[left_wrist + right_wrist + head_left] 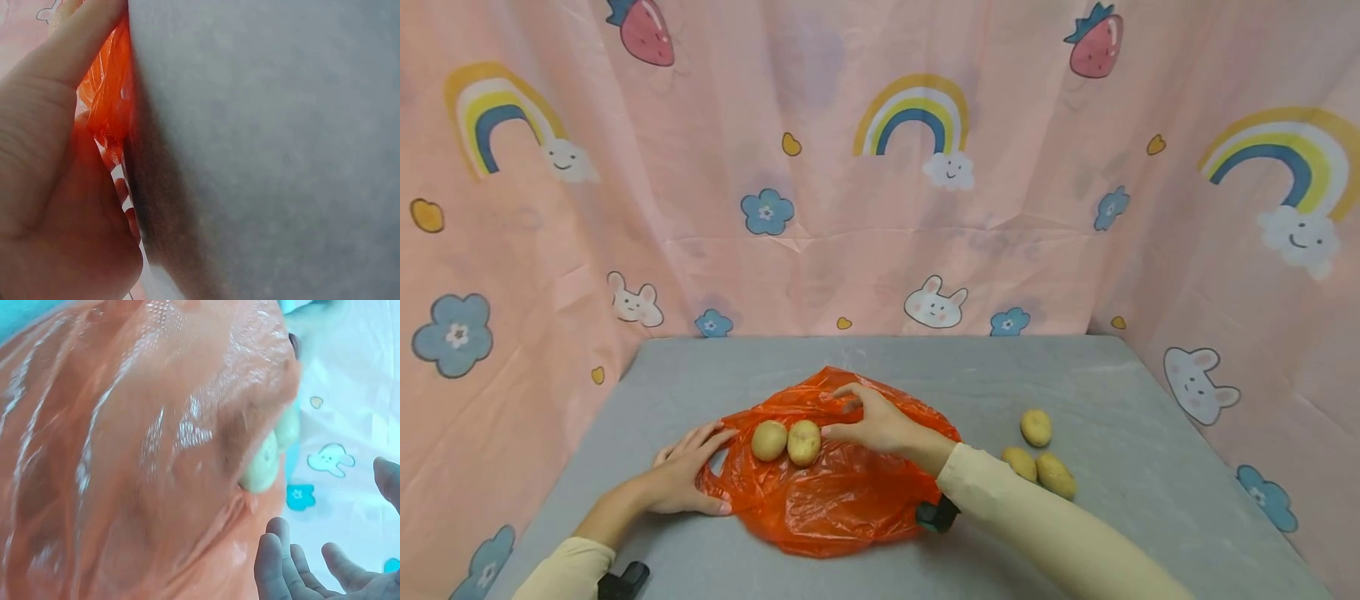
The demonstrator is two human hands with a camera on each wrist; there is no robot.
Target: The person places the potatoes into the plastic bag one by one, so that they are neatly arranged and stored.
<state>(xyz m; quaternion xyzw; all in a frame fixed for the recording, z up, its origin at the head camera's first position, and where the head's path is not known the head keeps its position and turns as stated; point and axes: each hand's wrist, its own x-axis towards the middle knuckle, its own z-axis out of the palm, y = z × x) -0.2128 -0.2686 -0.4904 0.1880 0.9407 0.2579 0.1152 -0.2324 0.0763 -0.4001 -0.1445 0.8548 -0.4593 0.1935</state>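
Observation:
A thin orange-red plastic bag (842, 508) lies spread on the grey table. Two potatoes sit on it side by side, a left one (769, 440) and a right one (804, 442). My left hand (683, 475) rests at the bag's left edge, fingers spread and thumb touching the plastic. In the left wrist view, crumpled bag (112, 87) shows beside the thumb. Over the bag, my right hand (872, 423) has its thumb and fingers apart, just right of the potatoes, holding nothing. The right wrist view shows its fingers (270, 569) loosely extended near the bag.
Three more potatoes lie on the table to the right of the bag: one farther back (1036, 427), one beside the right forearm (1019, 462) and one nearer the front (1056, 476). A pink printed curtain (850, 275) surrounds the table's back and sides.

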